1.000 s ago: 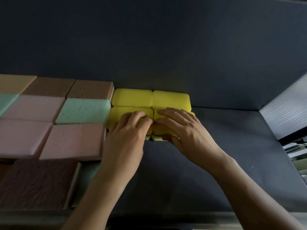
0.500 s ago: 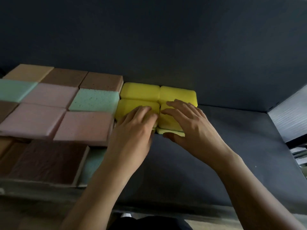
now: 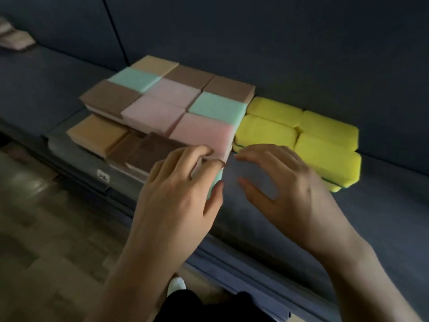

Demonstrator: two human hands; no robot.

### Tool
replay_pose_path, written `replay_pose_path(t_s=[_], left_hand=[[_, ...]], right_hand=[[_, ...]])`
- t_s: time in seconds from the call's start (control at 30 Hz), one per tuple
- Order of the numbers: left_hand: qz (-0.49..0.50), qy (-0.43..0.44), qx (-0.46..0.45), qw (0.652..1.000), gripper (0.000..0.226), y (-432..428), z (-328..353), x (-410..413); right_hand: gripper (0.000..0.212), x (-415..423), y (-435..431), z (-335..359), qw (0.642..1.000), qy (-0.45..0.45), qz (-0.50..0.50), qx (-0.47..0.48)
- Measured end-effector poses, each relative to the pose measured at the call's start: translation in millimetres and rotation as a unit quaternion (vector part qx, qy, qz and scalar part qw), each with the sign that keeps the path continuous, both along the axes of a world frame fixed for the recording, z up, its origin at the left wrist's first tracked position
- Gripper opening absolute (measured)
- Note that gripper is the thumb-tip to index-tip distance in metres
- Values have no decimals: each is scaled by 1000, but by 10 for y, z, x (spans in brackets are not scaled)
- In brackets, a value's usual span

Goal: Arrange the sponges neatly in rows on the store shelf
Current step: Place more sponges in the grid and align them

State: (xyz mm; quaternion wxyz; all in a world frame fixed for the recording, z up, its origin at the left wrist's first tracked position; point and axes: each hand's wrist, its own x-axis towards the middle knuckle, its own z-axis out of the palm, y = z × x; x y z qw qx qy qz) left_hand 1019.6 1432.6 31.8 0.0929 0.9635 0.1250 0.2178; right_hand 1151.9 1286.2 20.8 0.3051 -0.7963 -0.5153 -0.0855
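Observation:
Several yellow sponges (image 3: 325, 145) lie in a tight two-by-two block, stacked, against the back wall of the dark shelf (image 3: 383, 205). To their left sits a raised block of pink, mint, brown and tan sponges (image 3: 162, 108) in rows. My left hand (image 3: 181, 189) hovers near the front corner of that block, fingers loosely curled, over a mint sponge (image 3: 216, 182) at the shelf front. My right hand (image 3: 285, 182) is off the yellow sponges, fingers spread and relaxed, holding nothing. The frame is motion-blurred.
The shelf's front edge (image 3: 232, 263) runs diagonally below my hands, with a small label (image 3: 103, 176) on it. Wooden floor (image 3: 46, 240) shows at lower left. Another stack of sponges (image 3: 14, 38) lies far left on the shelf.
Both hands have lifted off the yellow sponges and pulled back toward me. The view has swung left and downward, showing more of the coloured block and the floor.

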Motion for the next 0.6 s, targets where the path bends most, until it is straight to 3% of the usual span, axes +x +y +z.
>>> replay_pose_path(t_s=[0.27, 0.6], left_hand=[[7, 3, -35, 999, 33, 632, -32, -355], [-178, 40, -72, 981, 51, 1480, -132, -279]], right_hand=[[42, -383, 543, 22, 1000, 2, 11, -12], [47, -798, 980, -9, 991, 18, -131, -36]])
